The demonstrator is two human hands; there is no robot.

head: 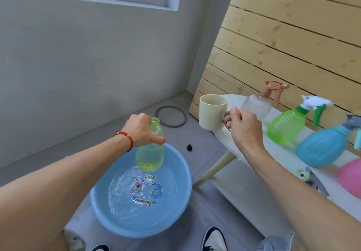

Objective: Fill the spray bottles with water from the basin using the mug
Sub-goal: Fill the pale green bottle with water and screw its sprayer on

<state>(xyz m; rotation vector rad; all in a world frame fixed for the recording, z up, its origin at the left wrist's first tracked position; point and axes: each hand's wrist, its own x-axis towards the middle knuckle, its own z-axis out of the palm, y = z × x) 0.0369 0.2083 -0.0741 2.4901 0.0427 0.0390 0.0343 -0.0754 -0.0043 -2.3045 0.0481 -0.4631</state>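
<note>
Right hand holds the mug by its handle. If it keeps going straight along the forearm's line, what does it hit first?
Probably the clear spray bottle with the pink trigger: it stands on the white table just beyond the right hand. The mug sits left of that line. Depth is unclear from one view.

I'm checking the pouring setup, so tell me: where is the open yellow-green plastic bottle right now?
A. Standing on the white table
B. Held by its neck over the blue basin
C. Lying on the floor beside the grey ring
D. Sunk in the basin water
B: the left hand grips the open yellow-green plastic bottle by its neck, and the bottle hangs above the water in the round blue plastic basin.
</note>
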